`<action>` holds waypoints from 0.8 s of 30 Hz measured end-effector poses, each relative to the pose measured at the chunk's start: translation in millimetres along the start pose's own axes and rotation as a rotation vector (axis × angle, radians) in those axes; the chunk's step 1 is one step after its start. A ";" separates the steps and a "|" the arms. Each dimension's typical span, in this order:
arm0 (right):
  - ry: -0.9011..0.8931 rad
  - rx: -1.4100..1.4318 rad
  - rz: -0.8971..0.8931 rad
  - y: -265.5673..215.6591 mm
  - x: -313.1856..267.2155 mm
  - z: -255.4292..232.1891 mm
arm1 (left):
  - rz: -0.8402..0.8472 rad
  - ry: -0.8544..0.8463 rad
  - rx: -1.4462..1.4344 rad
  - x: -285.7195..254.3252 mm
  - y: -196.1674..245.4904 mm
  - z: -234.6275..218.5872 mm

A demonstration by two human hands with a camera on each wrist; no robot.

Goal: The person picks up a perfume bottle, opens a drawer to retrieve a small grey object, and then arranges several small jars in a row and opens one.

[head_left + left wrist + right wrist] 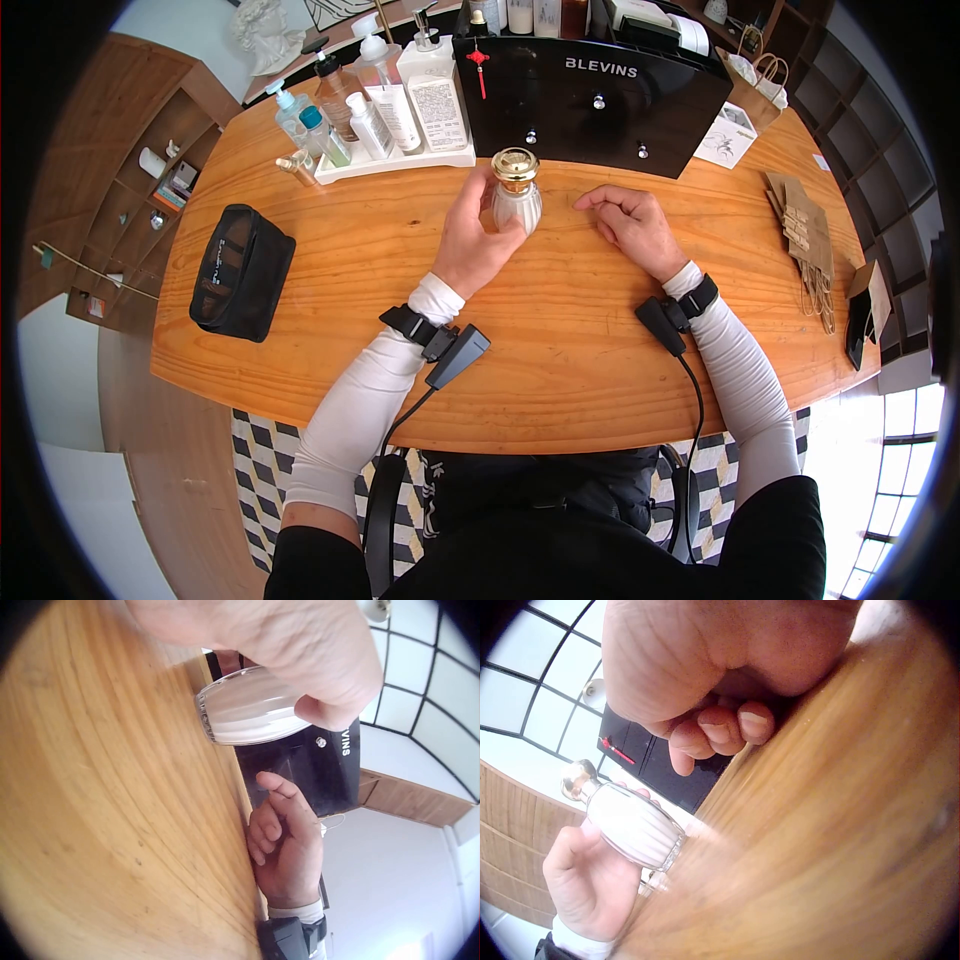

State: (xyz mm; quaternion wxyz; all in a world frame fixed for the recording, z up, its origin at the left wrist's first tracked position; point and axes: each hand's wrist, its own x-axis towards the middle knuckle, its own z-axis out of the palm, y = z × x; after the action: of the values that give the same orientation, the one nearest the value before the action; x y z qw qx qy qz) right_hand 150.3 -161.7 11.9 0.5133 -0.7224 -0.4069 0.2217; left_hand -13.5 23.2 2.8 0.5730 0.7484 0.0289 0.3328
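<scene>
A ribbed, milky-white glass bottle with a round gold cap [516, 170] is upright at the middle of the wooden table, its base right at the tabletop. My left hand [472, 240] grips its body [634, 825], thumb on the near side and fingers round the far side. In the left wrist view the hand covers the bottle's upper part, and only the white lower body [251, 709] shows. To the right of the bottle, apart from it, my right hand [637, 228] rests on the table. Its fingers [720, 731] are loosely curled, the index finger reaching further out toward the bottle, and it holds nothing.
Behind the bottle stands a black box [590, 105] lettered BLEVINS, with a red knot charm. A white tray [400, 165] of pump bottles and tubes is at the back left. On the left lies a black mesh pouch [243, 272]; brown paper bags [805, 235] lie at right.
</scene>
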 end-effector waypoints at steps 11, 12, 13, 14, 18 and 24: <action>0.000 -0.012 -0.011 2.8 0.6 -0.1 | -0.043 -0.036 -0.004 0.8 -1.6 -0.7; 0.001 -0.013 -0.010 1.6 0.4 0.0 | -0.022 -0.002 -0.007 1.0 -2.5 0.2; 0.002 -0.015 -0.008 1.0 0.2 0.0 | -0.022 -0.002 -0.007 1.1 -3.3 0.2; 0.002 -0.015 -0.008 0.9 0.2 0.1 | -0.020 -0.002 -0.011 1.3 -3.6 0.1; 0.001 -0.011 -0.010 2.3 0.6 0.0 | -0.013 -0.006 -0.004 1.5 -3.7 -0.3; 0.003 -0.015 -0.011 0.5 0.0 0.2 | 0.001 -0.012 0.039 0.6 -2.8 -0.2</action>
State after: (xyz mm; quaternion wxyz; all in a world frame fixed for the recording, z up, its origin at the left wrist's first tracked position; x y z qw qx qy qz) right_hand 150.3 -161.7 11.3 0.5099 -0.7242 -0.4116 0.2147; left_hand -12.2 24.5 0.6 0.5584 0.7614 0.0316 0.3279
